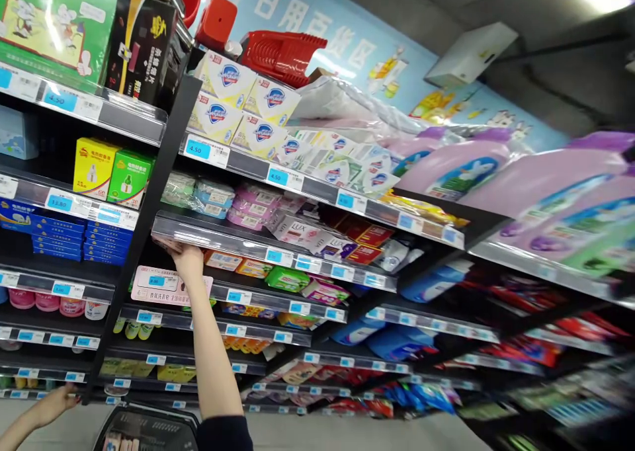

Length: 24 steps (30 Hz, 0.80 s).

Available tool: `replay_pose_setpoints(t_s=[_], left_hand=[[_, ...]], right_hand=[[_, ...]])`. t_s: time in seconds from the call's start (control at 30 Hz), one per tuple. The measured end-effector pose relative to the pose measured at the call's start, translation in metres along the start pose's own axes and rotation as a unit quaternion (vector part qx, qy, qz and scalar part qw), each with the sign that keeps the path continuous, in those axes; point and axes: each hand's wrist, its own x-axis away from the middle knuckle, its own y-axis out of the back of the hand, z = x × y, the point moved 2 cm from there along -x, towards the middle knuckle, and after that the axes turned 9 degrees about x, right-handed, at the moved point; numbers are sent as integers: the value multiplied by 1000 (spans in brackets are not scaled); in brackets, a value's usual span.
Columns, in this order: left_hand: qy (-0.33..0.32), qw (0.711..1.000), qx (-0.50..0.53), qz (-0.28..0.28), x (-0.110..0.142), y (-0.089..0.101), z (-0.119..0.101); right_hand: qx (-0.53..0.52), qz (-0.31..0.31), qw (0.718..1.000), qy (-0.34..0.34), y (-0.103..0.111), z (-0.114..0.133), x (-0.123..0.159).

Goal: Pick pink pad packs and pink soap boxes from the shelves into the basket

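My right hand (182, 251) is raised to a middle shelf of a store rack. Its fingers stretch left just under the clear front edge of the shelf (223, 235), looking open, with the tips partly hidden. Nothing shows in it. Below the wrist hangs a pink price sign (163, 287). Wrapped soap bars (251, 206) in stacked packs sit on the shelf above the hand. Low at the left, my left hand (53, 405) has its fingers extended toward the dark rack post (92, 375) and appears open. A black shopping basket (146, 428) with some packs inside shows at the bottom.
Boxed soaps (231, 81) line the upper shelf, with large pink detergent bottles (461, 163) farther right. Mosquito-repellent boxes (112, 172) and blue boxes (82, 236) fill the left rack. Red plastic baskets (280, 55) lie on top. The right side is blurred.
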Motion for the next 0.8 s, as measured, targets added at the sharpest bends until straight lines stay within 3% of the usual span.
replay_pose_setpoints(t_s=[0.07,0.17,0.2,0.3,0.4,0.53,0.7,0.8], left_hand=[[-32,999,16,30,-4,2,-37],[-108,985,105,83,10,4,-118],[-137,968,171,120,19,5,-149],[-240,907,327,116,50,12,-235],[-291,868,381,131,71,16,-291],[-257,891,348,139,81,14,-318],[-232,885,389,108,86,12,-313],[-231,883,396,101,87,13,-307]], right_hand=[[-20,-15,1000,-15,25,-12,31],[-137,-4,990,-27,60,-21,78],[-198,18,980,-33,69,-20,92],[-342,102,932,-72,89,-9,121],[-386,162,902,-110,101,8,135],[-423,201,874,-131,108,22,145],[-494,111,847,-161,111,18,167],[-524,106,827,-172,107,18,182]])
